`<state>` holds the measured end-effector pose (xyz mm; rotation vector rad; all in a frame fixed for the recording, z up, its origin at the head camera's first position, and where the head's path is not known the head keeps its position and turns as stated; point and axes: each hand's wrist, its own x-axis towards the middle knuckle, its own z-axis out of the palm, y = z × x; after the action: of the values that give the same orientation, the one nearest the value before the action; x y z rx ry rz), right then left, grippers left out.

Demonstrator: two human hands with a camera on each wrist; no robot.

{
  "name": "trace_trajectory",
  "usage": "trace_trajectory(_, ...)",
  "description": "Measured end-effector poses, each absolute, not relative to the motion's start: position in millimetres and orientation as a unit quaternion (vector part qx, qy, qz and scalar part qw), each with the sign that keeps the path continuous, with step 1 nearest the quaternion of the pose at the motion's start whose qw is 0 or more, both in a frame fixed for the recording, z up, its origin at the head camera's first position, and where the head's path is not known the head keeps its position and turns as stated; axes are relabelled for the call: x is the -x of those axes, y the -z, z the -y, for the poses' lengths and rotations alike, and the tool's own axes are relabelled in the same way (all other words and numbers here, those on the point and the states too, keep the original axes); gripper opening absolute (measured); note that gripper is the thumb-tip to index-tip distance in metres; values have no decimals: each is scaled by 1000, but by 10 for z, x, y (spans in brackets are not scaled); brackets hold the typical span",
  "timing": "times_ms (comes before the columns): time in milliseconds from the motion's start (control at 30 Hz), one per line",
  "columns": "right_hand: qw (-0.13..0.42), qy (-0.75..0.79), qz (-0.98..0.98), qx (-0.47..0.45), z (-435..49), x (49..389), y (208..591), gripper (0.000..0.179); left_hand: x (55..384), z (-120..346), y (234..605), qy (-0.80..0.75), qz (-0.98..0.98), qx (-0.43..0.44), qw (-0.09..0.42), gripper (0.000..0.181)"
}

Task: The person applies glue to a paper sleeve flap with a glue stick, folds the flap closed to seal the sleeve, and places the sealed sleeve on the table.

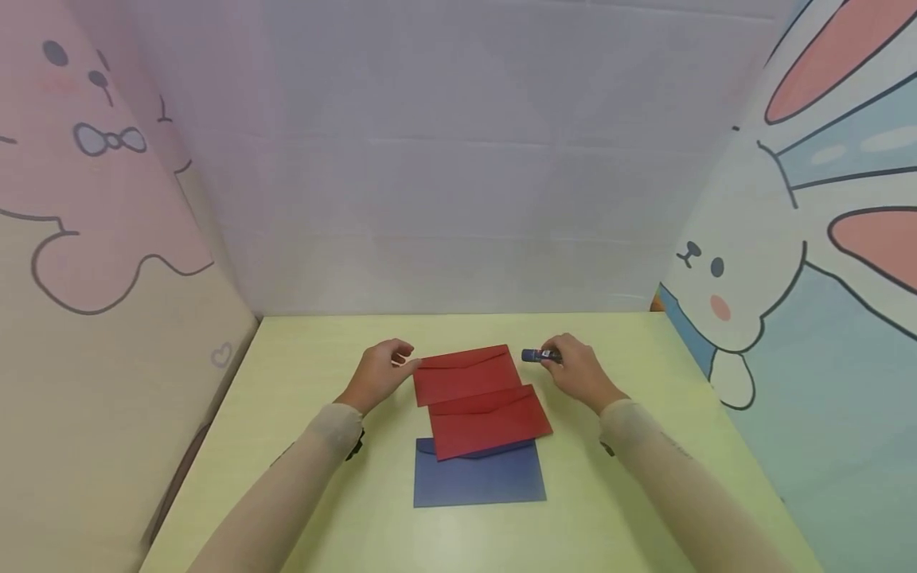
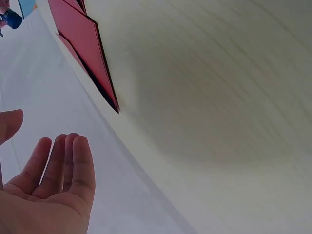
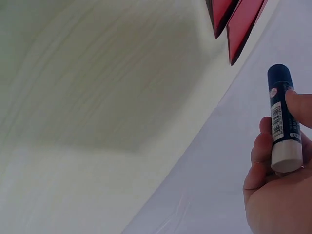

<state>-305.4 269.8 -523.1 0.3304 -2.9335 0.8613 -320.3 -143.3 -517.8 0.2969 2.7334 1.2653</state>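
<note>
My right hand [image 1: 577,372] grips a glue stick [image 3: 281,114] with a dark blue cap, a white base and a barcode label, held between thumb and fingers. In the head view the glue stick's capped end points left, toward the envelopes. My left hand [image 1: 381,372] is held beside the left edge of the upper red envelope [image 1: 466,380]; in the left wrist view its fingers are relaxed and nothing lies in the palm. Below it a second red envelope [image 1: 490,426] overlaps the first, and also covers the top of a blue envelope [image 1: 478,480].
The envelopes lie on a pale yellow table [image 1: 301,350]. A white sheet [image 1: 458,199] hangs behind it. Side panels with a cartoon bear [image 1: 93,199] and a cartoon rabbit [image 1: 745,263] stand at left and right.
</note>
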Motion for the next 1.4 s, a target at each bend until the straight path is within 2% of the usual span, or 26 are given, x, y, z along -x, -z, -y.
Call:
trace_trajectory(233,41,-172,975,-134,-2898,3124,5267,14,3215,1462,5229,-415,-903,-93,61,45)
trace_trajectory(500,-1,-52,984,-171,-2901,3116,5218,16,3199,1478,5234,-407,-906,-93,63,46)
trace_trajectory(700,-27,-31,981,-188,-2857,3148,5195,16,3193,1484,5235,-406,-908,-89,62,46)
trace_trajectory(1167,-7,-3,974,-228,-2800,3157,5204,23,3198,1445,5216,-406,-907,-90,61,45)
trace_trajectory(1400,-23,3,978,-207,-2694,3182,5199,30,3201,1446,5217,-403,-909,-97,55,43)
